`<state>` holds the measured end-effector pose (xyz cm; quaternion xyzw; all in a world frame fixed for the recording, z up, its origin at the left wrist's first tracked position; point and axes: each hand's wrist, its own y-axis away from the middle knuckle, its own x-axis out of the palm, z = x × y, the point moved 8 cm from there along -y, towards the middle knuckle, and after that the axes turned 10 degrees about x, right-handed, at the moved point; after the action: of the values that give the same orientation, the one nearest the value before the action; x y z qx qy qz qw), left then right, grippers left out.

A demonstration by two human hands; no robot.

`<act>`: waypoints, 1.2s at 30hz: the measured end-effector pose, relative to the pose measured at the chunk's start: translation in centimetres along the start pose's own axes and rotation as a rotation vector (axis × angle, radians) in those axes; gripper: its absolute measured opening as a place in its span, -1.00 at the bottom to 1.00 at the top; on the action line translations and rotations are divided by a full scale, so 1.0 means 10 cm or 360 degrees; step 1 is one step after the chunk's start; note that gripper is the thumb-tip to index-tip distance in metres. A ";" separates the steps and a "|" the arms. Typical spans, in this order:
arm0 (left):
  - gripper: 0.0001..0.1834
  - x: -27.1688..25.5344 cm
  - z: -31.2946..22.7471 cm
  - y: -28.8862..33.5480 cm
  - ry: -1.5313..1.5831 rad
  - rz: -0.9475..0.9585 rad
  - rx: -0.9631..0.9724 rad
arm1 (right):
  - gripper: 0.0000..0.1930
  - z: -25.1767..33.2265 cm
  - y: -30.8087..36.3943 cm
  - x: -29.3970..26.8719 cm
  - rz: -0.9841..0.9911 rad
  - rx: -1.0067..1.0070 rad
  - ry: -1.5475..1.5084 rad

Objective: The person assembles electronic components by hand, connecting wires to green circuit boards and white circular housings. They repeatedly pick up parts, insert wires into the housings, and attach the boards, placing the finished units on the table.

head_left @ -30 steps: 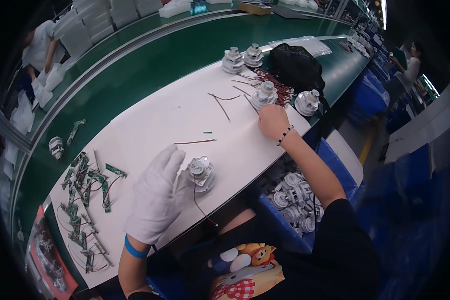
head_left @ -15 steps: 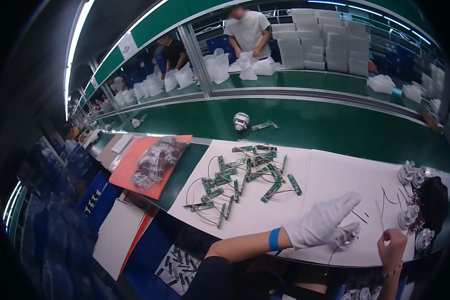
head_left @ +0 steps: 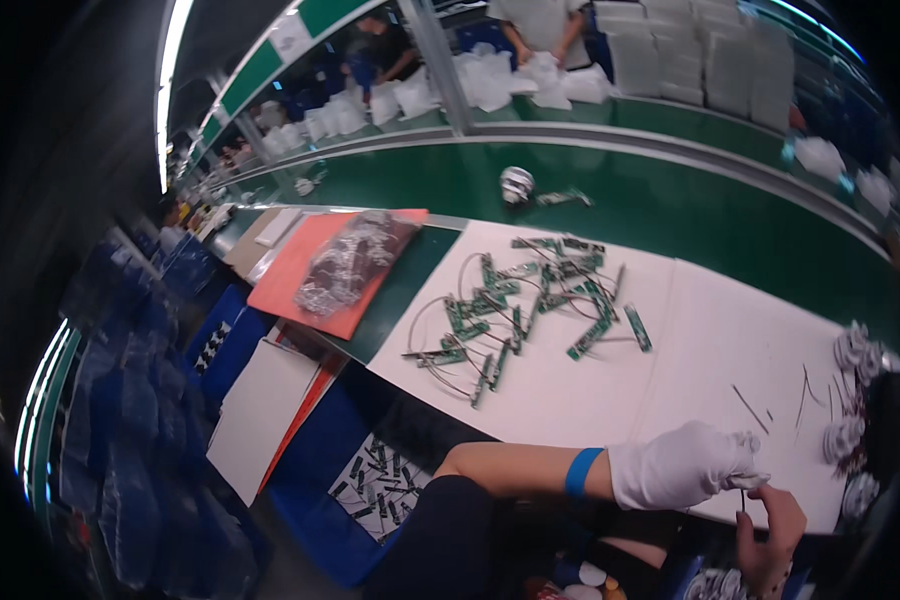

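Observation:
My left hand (head_left: 682,464) wears a white glove and a blue wristband. It lies at the front edge of the white sheet (head_left: 710,350), fingers curled over a small round white part (head_left: 752,478) that is mostly hidden. My bare right hand (head_left: 770,530) is just below and right of it, pinching a thin dark wire (head_left: 742,497) that points up to the part. A heap of green circuit boards with wires (head_left: 530,305) lies farther back on the sheet.
Several round white parts (head_left: 852,350) and a black bag (head_left: 890,415) sit at the right edge. A red tray with a clear plastic bag (head_left: 350,262) is at the left. Behind runs a green belt (head_left: 670,200) carrying one round part (head_left: 516,184); people stand beyond. Blue bins (head_left: 370,480) sit below.
The view has swung left, from the round parts on the right to the boards and red tray. Both hands stay together at the front edge on the small part.

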<state>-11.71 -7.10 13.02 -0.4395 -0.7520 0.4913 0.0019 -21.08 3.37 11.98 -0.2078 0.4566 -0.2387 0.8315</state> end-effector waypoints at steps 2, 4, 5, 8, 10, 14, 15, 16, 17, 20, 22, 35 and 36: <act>-0.70 0.07 0.01 -0.01 0.0074 -0.0028 0.0191 | -0.83 -0.10 -0.09 0.21 0.0266 0.0043 -0.0135; -0.62 0.14 0.05 0.10 0.0263 0.0053 0.0120 | -0.88 -0.21 -0.13 0.25 0.0514 0.0229 -0.0267; -0.60 0.21 0.10 0.19 0.0339 0.0156 -0.0065 | -0.91 -0.28 -0.11 0.27 0.0526 0.0359 -0.0496; -0.78 0.10 0.05 0.20 -0.0149 0.0237 -0.0235 | -0.96 -0.23 -0.14 0.27 0.0694 0.0410 -0.0630; -0.87 0.01 0.28 0.29 -0.0257 0.0084 -0.0421 | -0.93 -0.54 0.06 0.17 0.0547 0.0658 -0.0848; -0.54 0.08 0.64 0.22 -0.0224 0.0012 -0.0450 | -0.89 -1.07 0.51 0.18 0.0246 0.1352 -0.1155; -0.49 0.17 0.68 0.17 -0.0197 0.0136 -0.0432 | -0.87 -1.11 0.53 0.22 0.0134 0.1281 -0.1126; -0.44 0.25 0.71 0.11 -0.0168 0.0259 -0.0411 | -0.87 -1.15 0.55 0.28 0.0122 0.1252 -0.1063; -0.38 0.32 0.71 0.06 -0.0144 0.0379 -0.0375 | -0.86 -1.16 0.55 0.33 0.0101 0.1211 -0.0997; -0.29 0.52 0.69 -0.05 -0.0020 0.0620 -0.0297 | -0.90 -1.16 0.53 0.44 0.0013 0.1214 -0.0966; -0.31 0.62 0.72 -0.09 0.0010 0.0738 -0.0235 | -0.92 -1.17 0.50 0.46 -0.0021 0.1196 -0.0932; -0.68 0.65 0.90 -0.28 -0.1146 0.1128 -0.0730 | -0.94 -1.29 0.55 0.28 -0.0447 0.1157 -0.1111; -0.58 0.61 0.93 -0.28 -0.1285 0.1179 -0.0822 | -0.94 -1.27 0.54 0.25 -0.0466 0.1133 -0.1080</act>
<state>-21.30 -10.30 7.64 -0.4372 -0.5852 0.3888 -0.5615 -29.66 4.57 0.97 -0.0393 0.0176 -0.4124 0.9100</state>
